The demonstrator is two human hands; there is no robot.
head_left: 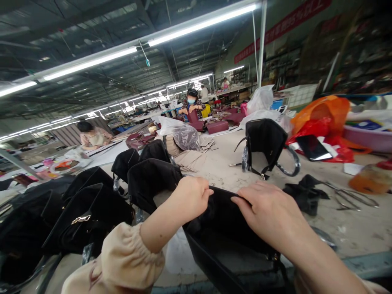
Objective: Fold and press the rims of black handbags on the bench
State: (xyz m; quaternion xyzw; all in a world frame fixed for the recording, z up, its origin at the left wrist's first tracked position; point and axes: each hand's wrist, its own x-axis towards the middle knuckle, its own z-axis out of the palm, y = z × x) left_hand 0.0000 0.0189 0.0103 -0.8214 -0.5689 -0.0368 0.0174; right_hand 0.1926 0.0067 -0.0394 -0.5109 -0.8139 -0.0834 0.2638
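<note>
A black handbag (211,253) lies open toward me at the front edge of the table. My left hand (193,197) pinches its far rim, thumb and fingers closed on the edge. A short way to the right, my right hand (268,208) grips the same rim, thumb on the near side and fingers over the far side. The stretch of rim between the two hands looks straight. The bag's dark inside shows below them. Another black handbag (263,143) with plastic-wrapped handles stands open beyond my right hand.
Several black bags (92,212) crowd the left side. Flat beige pieces (191,160) lie mid-table beside a clear plastic bag (180,132). Scissors (352,195), black scraps (306,194), a phone (312,147) and a jar (372,179) are on the right. Co-workers sit farther back.
</note>
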